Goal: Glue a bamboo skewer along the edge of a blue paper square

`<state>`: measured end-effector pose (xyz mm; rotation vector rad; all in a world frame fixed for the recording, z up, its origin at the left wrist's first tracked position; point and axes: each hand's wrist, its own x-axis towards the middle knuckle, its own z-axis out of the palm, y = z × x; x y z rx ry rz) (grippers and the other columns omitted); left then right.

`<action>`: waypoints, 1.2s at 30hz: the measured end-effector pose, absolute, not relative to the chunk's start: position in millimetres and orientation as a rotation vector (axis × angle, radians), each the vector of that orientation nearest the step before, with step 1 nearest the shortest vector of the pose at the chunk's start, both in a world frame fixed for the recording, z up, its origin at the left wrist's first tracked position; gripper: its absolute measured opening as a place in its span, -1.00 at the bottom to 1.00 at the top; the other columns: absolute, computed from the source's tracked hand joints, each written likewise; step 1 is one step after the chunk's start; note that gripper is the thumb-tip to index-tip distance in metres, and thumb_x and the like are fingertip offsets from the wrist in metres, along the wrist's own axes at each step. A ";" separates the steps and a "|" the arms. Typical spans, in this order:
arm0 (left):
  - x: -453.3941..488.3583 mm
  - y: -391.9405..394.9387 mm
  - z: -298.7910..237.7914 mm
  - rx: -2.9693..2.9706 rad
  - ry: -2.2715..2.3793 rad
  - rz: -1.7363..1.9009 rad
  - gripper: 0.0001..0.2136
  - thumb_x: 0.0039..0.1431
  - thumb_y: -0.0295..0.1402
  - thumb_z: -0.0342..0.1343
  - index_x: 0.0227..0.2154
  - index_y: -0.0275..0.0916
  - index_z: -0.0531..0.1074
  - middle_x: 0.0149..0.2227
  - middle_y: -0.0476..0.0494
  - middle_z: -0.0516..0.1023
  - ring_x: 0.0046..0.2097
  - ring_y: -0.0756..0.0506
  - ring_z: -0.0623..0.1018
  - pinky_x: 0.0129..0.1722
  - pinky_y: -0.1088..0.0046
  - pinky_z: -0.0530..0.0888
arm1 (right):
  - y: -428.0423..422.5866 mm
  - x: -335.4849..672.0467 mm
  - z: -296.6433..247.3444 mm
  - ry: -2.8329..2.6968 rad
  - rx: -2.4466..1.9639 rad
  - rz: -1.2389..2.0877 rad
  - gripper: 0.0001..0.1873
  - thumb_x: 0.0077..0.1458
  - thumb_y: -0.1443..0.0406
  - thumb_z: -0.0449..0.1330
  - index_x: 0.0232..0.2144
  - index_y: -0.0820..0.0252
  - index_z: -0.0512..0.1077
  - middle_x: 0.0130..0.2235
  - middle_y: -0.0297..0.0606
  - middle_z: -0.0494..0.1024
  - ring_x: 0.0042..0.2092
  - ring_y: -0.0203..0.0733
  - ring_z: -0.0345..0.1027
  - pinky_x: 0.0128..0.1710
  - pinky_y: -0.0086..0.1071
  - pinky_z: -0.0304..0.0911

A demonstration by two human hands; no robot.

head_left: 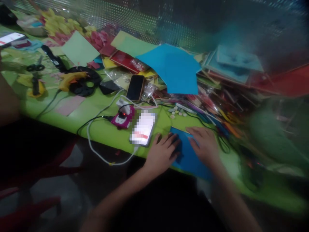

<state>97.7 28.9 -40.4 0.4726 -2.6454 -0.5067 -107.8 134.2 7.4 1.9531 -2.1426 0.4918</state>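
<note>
A blue sheet of paper [187,153] lies at the front edge of the green table, between my two hands. My left hand [162,151] rests on its left side, fingers stretched out and a little spread. On its upper right part lies my right hand [204,141], with the fingers extended flat and the thumb apart. Just left of my left hand is a lit phone [144,129] with a white cable plugged in. Several small pale round pieces [177,112] lie beyond the sheet.
A pink power socket [122,117] and a dark phone [135,87] lie among cables. Behind them are a large blue sheet [178,67], stacked coloured papers [231,64] and yellow paper flowers [60,24]. Scissors [35,67] lie at left near another person's arm [8,96].
</note>
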 end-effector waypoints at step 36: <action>86.5 16.2 -27.4 0.480 -2.567 -0.295 -0.61 0.58 -0.20 0.03 0.29 -0.30 0.43 0.32 -0.11 0.51 0.32 -0.31 0.43 0.31 -0.07 0.24 | 208.2 -168.2 7.2 -2.186 1.820 0.544 -0.61 0.49 0.28 0.11 0.24 0.29 0.49 0.13 -0.18 0.59 0.12 -0.06 0.39 0.17 -0.18 0.25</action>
